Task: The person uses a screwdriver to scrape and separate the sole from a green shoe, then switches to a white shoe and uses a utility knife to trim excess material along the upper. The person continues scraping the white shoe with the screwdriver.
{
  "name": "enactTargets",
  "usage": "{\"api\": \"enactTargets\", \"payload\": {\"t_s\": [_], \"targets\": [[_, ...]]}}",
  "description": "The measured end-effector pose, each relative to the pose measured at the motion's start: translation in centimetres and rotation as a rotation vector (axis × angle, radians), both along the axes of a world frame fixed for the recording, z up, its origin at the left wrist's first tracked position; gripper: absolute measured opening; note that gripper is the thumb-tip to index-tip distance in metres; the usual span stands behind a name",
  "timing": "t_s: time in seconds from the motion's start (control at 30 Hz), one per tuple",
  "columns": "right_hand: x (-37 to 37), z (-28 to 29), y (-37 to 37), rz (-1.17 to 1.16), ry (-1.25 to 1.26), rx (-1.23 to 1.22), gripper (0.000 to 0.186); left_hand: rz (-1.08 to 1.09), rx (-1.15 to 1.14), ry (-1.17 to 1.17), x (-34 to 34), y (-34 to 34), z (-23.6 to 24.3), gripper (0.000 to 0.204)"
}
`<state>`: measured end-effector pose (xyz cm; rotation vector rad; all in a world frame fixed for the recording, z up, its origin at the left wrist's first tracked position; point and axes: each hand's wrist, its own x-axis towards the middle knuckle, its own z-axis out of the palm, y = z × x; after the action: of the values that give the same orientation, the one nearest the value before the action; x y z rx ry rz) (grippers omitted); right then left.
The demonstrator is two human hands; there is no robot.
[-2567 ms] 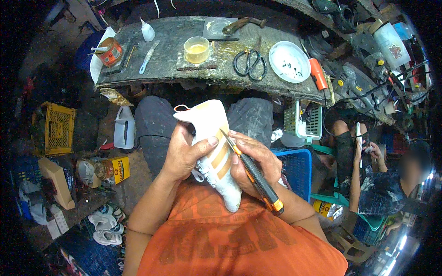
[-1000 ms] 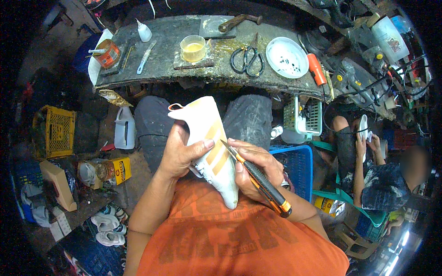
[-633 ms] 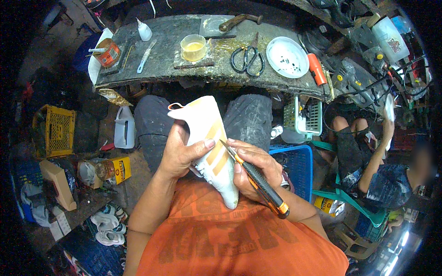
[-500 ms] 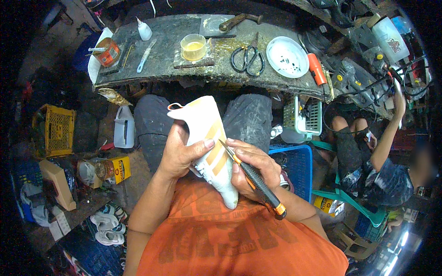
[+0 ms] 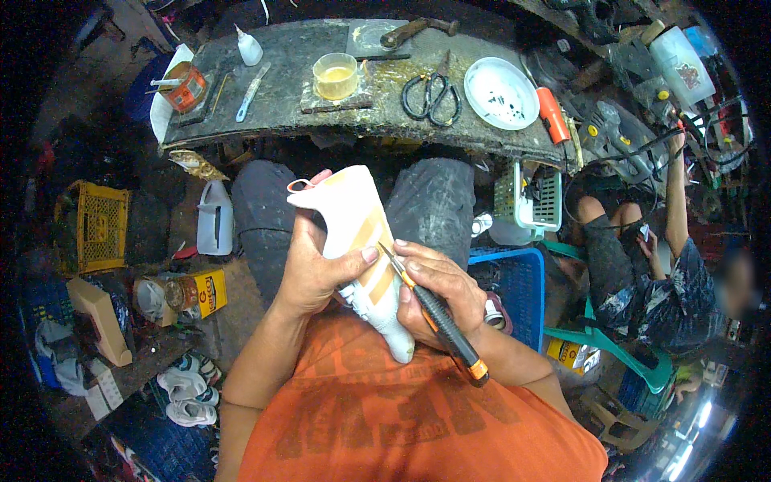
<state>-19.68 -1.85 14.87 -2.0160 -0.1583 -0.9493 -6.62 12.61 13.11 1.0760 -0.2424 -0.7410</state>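
Note:
Above my lap, my left hand point(image 5: 317, 269) grips a white shoe upper point(image 5: 353, 201) with tan stripes on its side and a loop at its heel. My left thumb presses on the stripes; the other fingers are mostly hidden behind the shoe upper. The toe end points down toward my orange shirt. In my right hand point(image 5: 442, 285) is a slim craft knife point(image 5: 442, 325) with a black and orange handle. Its thin pointed metal tip rests at the striped area, close to my left thumb. My right fingers also lie against the shoe upper's side.
Ahead stands a workbench point(image 5: 281, 112) with a glue cup point(image 5: 336, 76), scissors point(image 5: 432, 100), a hammer point(image 5: 418, 32), a white dish point(image 5: 502, 93) and an orange-handled tool point(image 5: 552, 115). A blue crate point(image 5: 526, 305) sits at my right; beyond it is a co-worker point(image 5: 675, 297). Shoes point(image 5: 189, 398) lie lower left.
The shoe upper and both hands have shifted slightly up and left, with the knife tip staying by the stripes. The co-worker's raised arm has moved, and their other hand shows more.

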Motion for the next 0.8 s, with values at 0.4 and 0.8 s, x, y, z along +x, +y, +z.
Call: {"api": "enactTargets", "payload": {"t_s": [0.4, 0.8], "targets": [[-0.27, -0.26, -0.02, 0.01, -0.002, -0.013, 0.035, 0.006, 0.008, -0.024, -0.03, -0.01, 0.23, 0.11], [-0.68, -0.22, -0.26, 0.03, 0.022, -0.048, 0.032, 0.008, 0.037, -0.024, 0.0, 0.04, 0.1, 0.106]]}}
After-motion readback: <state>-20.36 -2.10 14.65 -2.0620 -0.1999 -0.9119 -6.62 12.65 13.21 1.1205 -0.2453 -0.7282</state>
